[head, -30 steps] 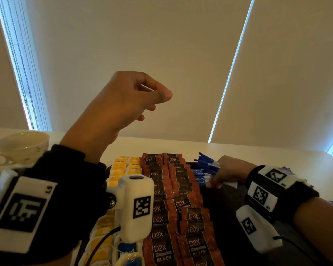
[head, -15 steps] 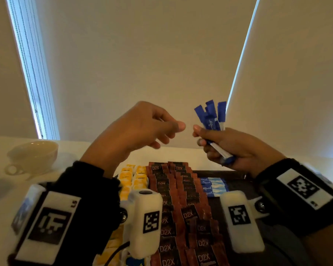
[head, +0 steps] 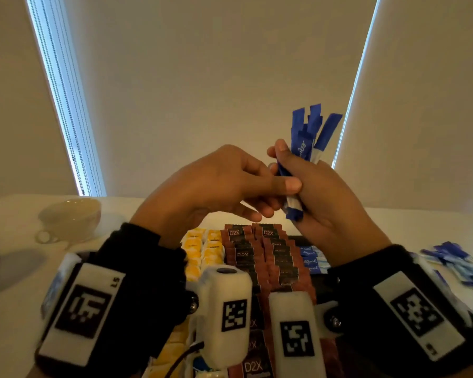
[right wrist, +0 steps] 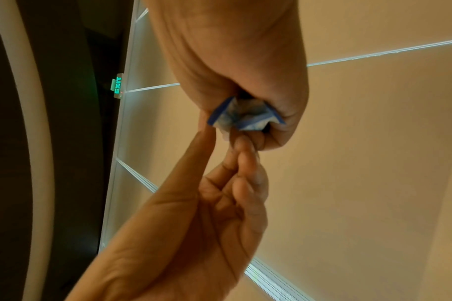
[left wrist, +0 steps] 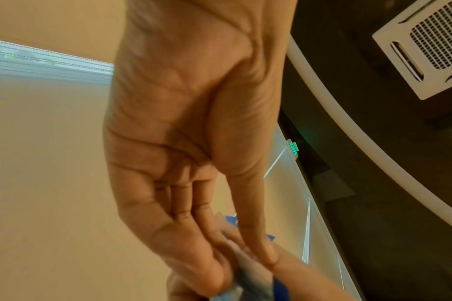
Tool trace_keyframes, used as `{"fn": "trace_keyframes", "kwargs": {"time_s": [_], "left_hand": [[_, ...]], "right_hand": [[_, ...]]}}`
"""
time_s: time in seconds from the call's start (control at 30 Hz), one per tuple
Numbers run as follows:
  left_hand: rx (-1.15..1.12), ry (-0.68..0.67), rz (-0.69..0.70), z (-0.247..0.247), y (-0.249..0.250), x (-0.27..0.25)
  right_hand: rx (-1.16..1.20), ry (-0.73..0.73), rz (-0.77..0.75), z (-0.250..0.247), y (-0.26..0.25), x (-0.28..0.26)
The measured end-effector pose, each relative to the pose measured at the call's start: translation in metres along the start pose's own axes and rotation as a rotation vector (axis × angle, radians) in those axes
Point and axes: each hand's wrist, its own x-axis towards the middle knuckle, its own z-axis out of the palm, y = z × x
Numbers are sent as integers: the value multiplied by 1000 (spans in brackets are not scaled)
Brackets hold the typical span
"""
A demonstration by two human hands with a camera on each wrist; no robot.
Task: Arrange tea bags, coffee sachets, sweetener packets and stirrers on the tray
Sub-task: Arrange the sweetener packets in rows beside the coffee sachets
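My right hand [head: 311,192] is raised above the tray and grips a bundle of blue sweetener packets [head: 303,143] upright, their tops fanning out above the fist. My left hand [head: 273,197] meets it from the left. Its thumb and fingertips pinch the bundle's lower end [right wrist: 245,116], seen from below in the right wrist view. The left wrist view shows the same pinch [left wrist: 245,272], blurred. Below, the dark tray [head: 295,237] holds rows of yellow tea bags [head: 202,249], brown coffee sachets [head: 257,255] and a few blue sweetener packets [head: 310,259].
A white teacup [head: 71,216] stands on the table at the far left. A loose pile of blue packets [head: 459,263] lies on the table to the right of the tray. Window blinds fill the background.
My right hand lifted the blue bundle off the tray area and raised it. My left hand moved right and down until its thumb and fingers closed on the bundle's lower end.
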Motion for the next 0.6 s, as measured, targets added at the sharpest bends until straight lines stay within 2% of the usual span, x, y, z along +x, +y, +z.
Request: {"fn": "trace_keyframes", "kwargs": {"time_s": [0.1,0.23,0.43,0.6], "left_hand": [[-20,19,-13,-1,2,-1],[-45,67,-24,-1,8,-4],[-75,192,46,-4,10,-6],[-62,220,92,6,8,-2]], "right_hand": [[3,-33,3,1,-6,0],[179,-64,65,2,-11,-2],[315,-69,82,-3,-14,1],[349,-59,60,-10,-13,4]]}}
